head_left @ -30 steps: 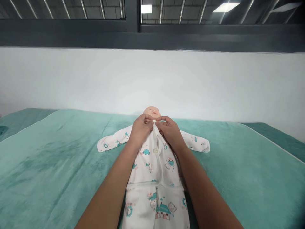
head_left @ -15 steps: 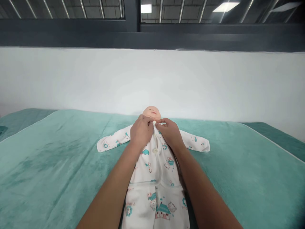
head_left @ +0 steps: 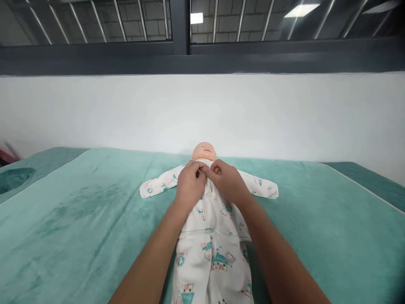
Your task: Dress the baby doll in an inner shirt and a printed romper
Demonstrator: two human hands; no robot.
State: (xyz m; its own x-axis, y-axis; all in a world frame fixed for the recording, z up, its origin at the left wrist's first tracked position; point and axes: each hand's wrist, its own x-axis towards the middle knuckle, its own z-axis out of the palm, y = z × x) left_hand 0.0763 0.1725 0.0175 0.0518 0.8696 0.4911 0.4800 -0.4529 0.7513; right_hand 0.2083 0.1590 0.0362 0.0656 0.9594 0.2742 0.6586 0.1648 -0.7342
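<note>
A baby doll (head_left: pixel 204 152) lies on its back, its head toward the wall. White baby pajamas (head_left: pixel 218 242) with teal and pink prints cover its body, the sleeves stretched out to both sides. My left hand (head_left: pixel 190 184) pinches the front opening just below the collar, fingers closed on the cloth. Beside it, my right hand (head_left: pixel 228 182) pinches the same edge, thumb and forefinger nearly touching the left fingertips. Whatever fastener sits between the fingertips is hidden. A pale button (head_left: pixel 209 195) shows lower on the front.
A teal plush cover (head_left: pixel 88 219) spreads under the doll, with a darker teal part at each side. Behind it rises a white wall (head_left: pixel 202 112), topped by a dark window frame (head_left: pixel 126 63) with metal bars. A red object (head_left: pixel 8 157) shows at the far left edge.
Both hands have slid from the collar a little down the front opening, so the collar and chin show more. The view has shifted slightly, and the pajamas' left sleeve in view sits further right.
</note>
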